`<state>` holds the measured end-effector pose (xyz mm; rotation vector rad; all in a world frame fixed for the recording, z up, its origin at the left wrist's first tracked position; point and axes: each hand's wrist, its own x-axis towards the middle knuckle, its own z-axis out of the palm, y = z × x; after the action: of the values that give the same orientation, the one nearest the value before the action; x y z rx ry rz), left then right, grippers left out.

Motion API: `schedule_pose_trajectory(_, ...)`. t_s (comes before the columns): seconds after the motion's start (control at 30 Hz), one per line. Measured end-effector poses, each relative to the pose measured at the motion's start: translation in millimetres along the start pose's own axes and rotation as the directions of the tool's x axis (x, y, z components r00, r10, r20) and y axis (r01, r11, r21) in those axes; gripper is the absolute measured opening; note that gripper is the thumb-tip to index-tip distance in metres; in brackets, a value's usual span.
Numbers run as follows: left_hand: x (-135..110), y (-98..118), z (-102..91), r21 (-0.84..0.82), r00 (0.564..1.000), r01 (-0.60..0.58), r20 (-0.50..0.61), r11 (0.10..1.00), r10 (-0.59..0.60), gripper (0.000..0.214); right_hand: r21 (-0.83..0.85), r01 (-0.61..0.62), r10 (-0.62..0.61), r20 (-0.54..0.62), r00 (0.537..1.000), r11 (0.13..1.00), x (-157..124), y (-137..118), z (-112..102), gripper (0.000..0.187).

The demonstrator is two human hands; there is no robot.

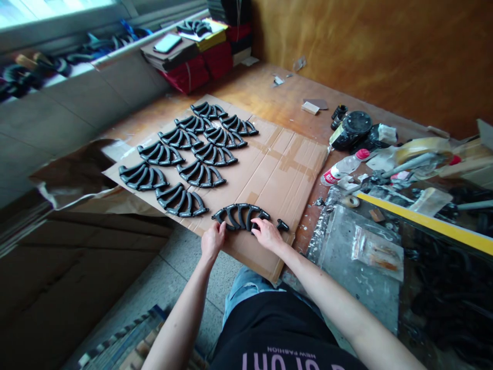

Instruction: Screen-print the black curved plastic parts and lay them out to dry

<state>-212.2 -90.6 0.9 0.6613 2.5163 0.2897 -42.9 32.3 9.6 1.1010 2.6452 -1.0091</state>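
Black fan-shaped part [241, 216] lay at the near edge of the cardboard sheet [283, 172], its long axis running left to right, arch pointing away from the person. Right hand [267, 235] was nearer its middle, fingers [257, 224] curled over it, grasping. Left hand [212, 240] met its left end, grip unclear. Small black piece [282, 224] lay just beside; other fan-shaped parts [181, 200] lay in rows beyond.

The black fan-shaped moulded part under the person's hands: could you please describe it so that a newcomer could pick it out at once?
On the wooden workbench, a flattened cardboard sheet carries rows of black fan-shaped moulded parts. At the sheet's near edge lies this one, apart from the rows, the only part touched by the left hand and right hand.
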Motion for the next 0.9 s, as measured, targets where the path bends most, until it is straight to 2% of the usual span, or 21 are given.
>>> schedule_pose_trajectory(0.07,-10,6,2.9,-0.008,0.989,-0.042,-0.143,0.999,0.041,0.043,0.073,-0.015,0.016,-0.006,1.000,0.997,-1,1,0,0.038)
schedule_pose_trajectory(0.13,-25,16,12.6,0.003,0.942,-0.179,-0.288,0.984,0.172,0.044,0.146,-0.058,0.060,-0.007,0.998,0.988,-3,2,0,0.036)
schedule_pose_trajectory(0.17,-32,22,19.7,0.031,0.910,-0.261,-0.327,0.965,0.257,0.046,0.182,-0.076,0.080,-0.013,0.997,0.980,-4,3,1,0.033)
schedule_pose_trajectory(0.2,-39,29,27.6,0.071,0.883,-0.328,-0.332,0.942,0.333,0.050,0.215,-0.088,0.094,-0.020,0.995,0.973,-5,3,1,0.030)
schedule_pose_trajectory(0.27,-47,43,43.8,0.155,0.870,-0.371,-0.285,0.915,0.401,0.060,0.268,-0.094,0.106,-0.030,0.994,0.959,-7,5,2,0.026)
schedule_pose_trajectory(0.37,-45,61,61.1,0.235,0.906,-0.291,-0.245,0.927,0.346,0.066,0.304,-0.098,0.112,-0.027,0.993,0.948,-8,7,1,0.024)
schedule_pose_trajectory(0.47,-36,68,66.2,0.266,0.922,-0.243,-0.234,0.933,0.308,0.062,0.298,-0.084,0.112,-0.078,0.991,0.951,-7,8,-1,0.023)
schedule_pose_trajectory(0.6,-31,63,60.9,0.276,0.912,-0.263,-0.240,0.924,0.332,0.057,0.310,-0.068,0.099,-0.085,0.991,0.948,-10,8,-3,0.024)
schedule_pose_trajectory(0.73,-20,65,45.7,0.282,0.895,-0.289,-0.261,0.915,0.363,0.053,0.251,0.039,-0.020,-0.077,0.997,0.967,-23,6,4,0.035)
schedule_pose_trajectory(0.8,-2,80,34.0,0.283,0.868,-0.327,-0.288,0.902,0.405,0.053,0.179,0.107,-0.094,-0.082,0.992,0.978,-30,8,17,0.042)
schedule_pose_trajectory(0.9,43,126,14.0,0.267,0.809,-0.434,-0.306,0.861,0.502,0.053,0.068,0.179,-0.175,-0.058,0.983,0.981,-32,16,51,0.054)
